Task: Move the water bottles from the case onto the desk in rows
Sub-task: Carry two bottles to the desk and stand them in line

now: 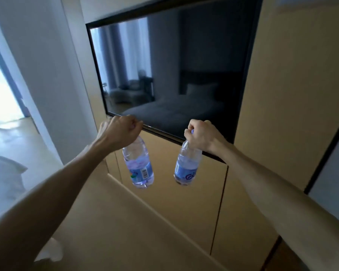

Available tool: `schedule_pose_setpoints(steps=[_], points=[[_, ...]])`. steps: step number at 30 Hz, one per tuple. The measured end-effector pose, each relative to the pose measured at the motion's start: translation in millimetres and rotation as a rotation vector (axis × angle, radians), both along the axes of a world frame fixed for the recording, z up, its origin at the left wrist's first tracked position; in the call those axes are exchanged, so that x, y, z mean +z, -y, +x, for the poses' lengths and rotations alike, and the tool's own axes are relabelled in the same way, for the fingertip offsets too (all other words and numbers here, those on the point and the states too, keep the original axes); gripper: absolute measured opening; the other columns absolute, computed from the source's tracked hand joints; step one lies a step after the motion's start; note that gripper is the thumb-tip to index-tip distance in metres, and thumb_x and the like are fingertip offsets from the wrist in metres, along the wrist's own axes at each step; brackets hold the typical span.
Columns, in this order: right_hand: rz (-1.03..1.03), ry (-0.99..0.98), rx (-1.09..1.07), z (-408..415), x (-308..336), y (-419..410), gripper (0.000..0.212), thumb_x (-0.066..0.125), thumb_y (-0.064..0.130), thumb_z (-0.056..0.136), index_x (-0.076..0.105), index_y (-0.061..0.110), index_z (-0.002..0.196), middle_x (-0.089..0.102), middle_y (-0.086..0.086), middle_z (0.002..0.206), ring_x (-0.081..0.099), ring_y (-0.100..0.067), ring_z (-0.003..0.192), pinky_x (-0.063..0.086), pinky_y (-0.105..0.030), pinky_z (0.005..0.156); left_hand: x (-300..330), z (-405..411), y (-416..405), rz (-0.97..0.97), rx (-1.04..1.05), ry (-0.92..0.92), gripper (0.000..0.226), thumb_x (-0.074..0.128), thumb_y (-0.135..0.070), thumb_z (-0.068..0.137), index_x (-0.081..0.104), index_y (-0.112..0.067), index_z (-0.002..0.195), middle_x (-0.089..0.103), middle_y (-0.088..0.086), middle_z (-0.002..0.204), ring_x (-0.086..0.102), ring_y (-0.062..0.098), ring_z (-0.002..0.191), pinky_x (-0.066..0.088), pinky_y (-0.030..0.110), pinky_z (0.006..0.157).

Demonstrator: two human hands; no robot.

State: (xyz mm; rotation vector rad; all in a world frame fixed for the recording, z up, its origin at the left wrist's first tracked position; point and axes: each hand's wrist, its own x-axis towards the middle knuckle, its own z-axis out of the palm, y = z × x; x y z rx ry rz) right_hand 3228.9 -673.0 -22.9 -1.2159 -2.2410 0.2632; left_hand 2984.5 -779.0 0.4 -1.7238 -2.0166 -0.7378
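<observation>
My left hand [118,132] is closed around the cap of a clear water bottle [139,165] with a blue label, which hangs down from my fist. My right hand [202,136] grips the neck of a second, like water bottle [186,165], also hanging in the air. Both bottles are held out in front of me, side by side and apart, above the tan desk top [114,227]. The case is out of view.
A dark television screen [170,75] is set in the tan panelled wall right behind my hands. Cabinet doors [184,202] lie below it. A white pillow [4,173] sits at the left, and a bright window beyond.
</observation>
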Motion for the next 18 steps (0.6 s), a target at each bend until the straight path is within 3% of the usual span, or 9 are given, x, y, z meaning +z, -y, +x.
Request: schedule_pose_setpoints(steps=[3, 6, 9, 12, 18], points=[[0.047, -0.026, 0.095, -73, 23, -15, 0.020, 0.050, 0.036, 0.087, 0.049, 0.022, 0.072, 0.063, -0.002, 0.073, 0.059, -0.029, 0.080, 0.048, -0.031, 0.068, 17, -65, 6, 0.009, 0.059, 0.047, 0.030, 0.046, -0.044, 0.091, 0.064, -0.022, 0.080, 0.071, 0.007, 0.078, 0.053, 0.024, 0.062, 0.036, 0.029, 0.059], [0.076, -0.065, 0.183, -140, 42, -29, 0.029, 0.051, 0.040, 0.089, 0.048, 0.023, 0.066, 0.058, 0.003, 0.066, 0.060, -0.028, 0.078, 0.041, -0.028, 0.063, 34, -125, 10, 0.010, 0.099, 0.107, 0.026, 0.049, -0.043, 0.093, 0.061, -0.025, 0.079, 0.073, 0.007, 0.082, 0.062, 0.029, 0.068, 0.051, 0.033, 0.065], [0.082, -0.092, 0.269, -203, 59, -43, 0.035, 0.051, 0.042, 0.090, 0.043, 0.023, 0.062, 0.052, 0.009, 0.060, 0.057, -0.027, 0.079, 0.039, -0.030, 0.064, 49, -177, 9, 0.059, 0.152, 0.122, 0.026, 0.051, -0.039, 0.095, 0.065, -0.020, 0.085, 0.074, 0.008, 0.083, 0.059, 0.021, 0.063, 0.045, 0.027, 0.064], [0.131, -0.080, 0.363, -261, 73, -59, 0.033, 0.051, 0.041, 0.091, 0.045, 0.022, 0.065, 0.062, 0.000, 0.070, 0.061, -0.031, 0.083, 0.051, -0.036, 0.074, 59, -218, 2, 0.086, 0.194, 0.127, 0.026, 0.052, -0.037, 0.096, 0.065, -0.016, 0.088, 0.074, 0.009, 0.086, 0.059, 0.018, 0.061, 0.045, 0.027, 0.068], [0.205, -0.052, 0.525, -369, 87, -107, 0.026, 0.050, 0.035, 0.094, 0.062, 0.014, 0.084, 0.071, -0.014, 0.092, 0.064, -0.034, 0.092, 0.050, -0.039, 0.085, 76, -287, -27, 0.118, 0.338, 0.067, 0.031, 0.050, -0.039, 0.096, 0.067, -0.013, 0.096, 0.075, 0.011, 0.093, 0.064, 0.024, 0.070, 0.051, 0.033, 0.072]])
